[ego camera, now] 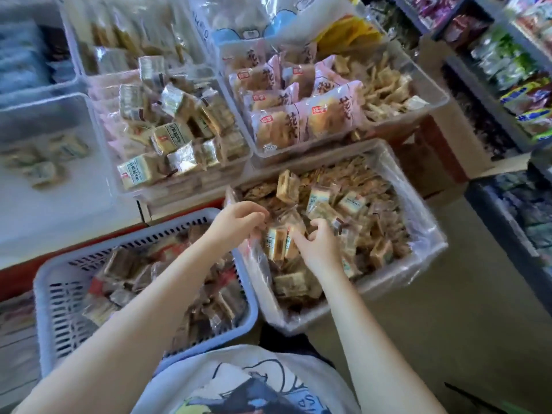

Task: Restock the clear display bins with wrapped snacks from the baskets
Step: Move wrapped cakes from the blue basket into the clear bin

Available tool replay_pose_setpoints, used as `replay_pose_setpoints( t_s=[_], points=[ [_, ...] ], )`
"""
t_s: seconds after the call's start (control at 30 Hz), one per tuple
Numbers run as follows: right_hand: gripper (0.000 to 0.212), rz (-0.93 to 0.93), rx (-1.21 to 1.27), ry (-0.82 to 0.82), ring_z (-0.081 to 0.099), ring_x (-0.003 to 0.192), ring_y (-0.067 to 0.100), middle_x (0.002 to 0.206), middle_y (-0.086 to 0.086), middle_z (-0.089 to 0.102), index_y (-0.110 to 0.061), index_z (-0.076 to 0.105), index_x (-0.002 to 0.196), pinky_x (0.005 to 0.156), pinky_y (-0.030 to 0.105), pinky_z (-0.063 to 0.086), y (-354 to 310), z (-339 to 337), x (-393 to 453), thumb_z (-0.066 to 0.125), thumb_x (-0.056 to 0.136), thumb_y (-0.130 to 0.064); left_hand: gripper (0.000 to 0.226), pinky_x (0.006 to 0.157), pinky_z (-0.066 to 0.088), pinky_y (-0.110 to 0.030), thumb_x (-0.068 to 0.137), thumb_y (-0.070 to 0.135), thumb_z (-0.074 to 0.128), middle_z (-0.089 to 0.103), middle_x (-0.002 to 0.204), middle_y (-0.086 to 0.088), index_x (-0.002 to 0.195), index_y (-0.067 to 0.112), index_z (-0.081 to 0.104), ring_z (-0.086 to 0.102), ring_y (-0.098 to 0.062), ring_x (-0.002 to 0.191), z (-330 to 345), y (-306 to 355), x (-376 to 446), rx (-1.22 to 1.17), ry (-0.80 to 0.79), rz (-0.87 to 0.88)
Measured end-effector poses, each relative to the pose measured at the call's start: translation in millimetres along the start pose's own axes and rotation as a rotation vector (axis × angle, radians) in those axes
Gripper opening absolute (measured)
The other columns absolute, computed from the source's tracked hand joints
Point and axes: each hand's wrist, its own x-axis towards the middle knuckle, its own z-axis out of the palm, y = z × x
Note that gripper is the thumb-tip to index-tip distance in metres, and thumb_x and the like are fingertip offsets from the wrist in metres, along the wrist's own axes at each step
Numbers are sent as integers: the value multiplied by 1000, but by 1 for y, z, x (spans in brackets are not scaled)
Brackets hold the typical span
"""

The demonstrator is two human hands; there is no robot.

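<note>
Both hands work in the lined basket (424, 249), a plastic-lined bin on the floor heaped with small wrapped snacks too many to count. The left hand (236, 221) has its fingers curled, pinching clear wrapping at the near-left of the heap. The right hand (316, 245) curls over a clump of wrapped snacks (276, 243), gripping them; at least two tan packets show in that clump between the two hands.

To the left, touching the lined basket, sits one blue slotted basket (56, 294), also full of wrapped packets, mostly brown.

Beyond the two baskets stand the clear bins on a counter. The middle bin (116, 174) holds a loose pile of square gold-and-tan packets, more than a dozen. The bin to its right (439, 94) holds about seven larger pink-wrapped cakes (301, 121) on its left side and a heap of pale small pieces on its right. The bin at far left (18, 121) holds only a few packets, roughly five, blurred. More bins stand behind, their contents unclear.

Shelves (507, 70) of colourful packaged goods run along the right.
</note>
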Motion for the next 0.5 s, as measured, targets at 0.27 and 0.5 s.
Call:
replay_pose_setpoints(
  t_s=[0.27,0.5],
  points=[
    [26,-130,-181,-404,57,78,14,87,-7,55,-23,51,109,67,34,46,-8,-36,76,65,91,-35,15,71,55,-20,97,23,58,75,95,-2,106,21,70,71,-12,79,41,21,29,-102,165,-248],
    [23,-132,534,-534,72,86,21,104,14,70,-10,55,115,67,26,57,-49,-81,103,63,93,-10,57,89,57,-40,79,39,82,72,112,0,129,25,57,71,-17,102,44,46,42,-445,153,-210]
  ],
)
